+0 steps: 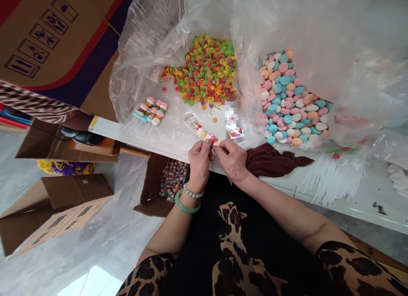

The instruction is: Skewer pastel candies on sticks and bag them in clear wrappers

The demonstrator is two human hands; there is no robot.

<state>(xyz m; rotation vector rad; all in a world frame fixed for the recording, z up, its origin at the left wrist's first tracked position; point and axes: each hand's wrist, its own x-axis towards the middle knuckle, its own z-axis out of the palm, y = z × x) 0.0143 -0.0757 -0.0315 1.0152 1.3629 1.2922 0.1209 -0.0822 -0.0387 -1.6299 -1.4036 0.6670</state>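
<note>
A candy skewer (201,131) in a clear printed wrapper slants up and left from between my hands at the table's front edge. My left hand (199,158) pinches it near its lower end, thumb and fingers closed. My right hand (232,159) is closed at the same end, its fingertips touching the left ones around a pink and pale orange piece. The fingers hide the skewer's bottom. Just beyond lies a shiny printed packet (235,131). Several candy skewers on white sticks (152,110) lie together to the left.
Ring-shaped gummies (208,71) and pastel oval candies (285,100) are heaped on clear plastic sheeting. Right of my hands lie a brown cloth (276,160) and loose white sticks (334,177). Below the table edge, an open carton (153,190) holds many wrapped candies. A large box (51,37) stands left.
</note>
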